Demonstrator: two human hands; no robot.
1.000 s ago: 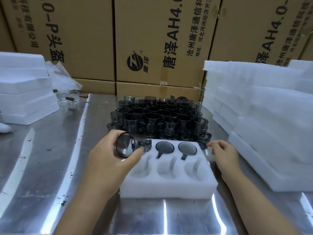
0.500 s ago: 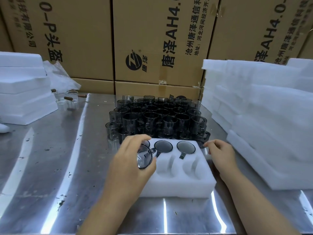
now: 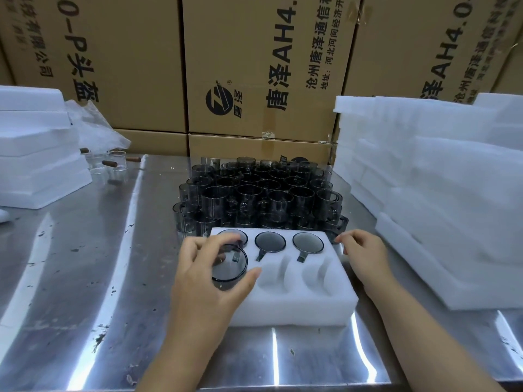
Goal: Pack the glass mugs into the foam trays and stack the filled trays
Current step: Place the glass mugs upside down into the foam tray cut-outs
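A white foam tray [image 3: 294, 304] lies on the steel table in front of me. Its back row holds three smoky glass mugs, among them one in the middle [image 3: 270, 241] and one on the right [image 3: 307, 243]. My left hand [image 3: 206, 278] grips another smoky mug [image 3: 229, 267] by its rim, over the front-left pocket. The other two front pockets [image 3: 317, 275] hold nothing. My right hand [image 3: 363, 254] rests on the tray's right edge, fingers loosely bent. Behind the tray stands a dense cluster of dark glass mugs [image 3: 260, 193].
Stacks of white foam trays stand at the right [image 3: 441, 193] and at the left [image 3: 36, 148]. A few clear glass cups with brown handles [image 3: 113, 165] and a plastic bag sit back left. Cardboard boxes [image 3: 254, 69] wall off the table's far edge.
My left hand has carried the mug from the tray's left side to over the front-left pocket and turned it mouth-up. My right hand has stayed at the tray's right edge.
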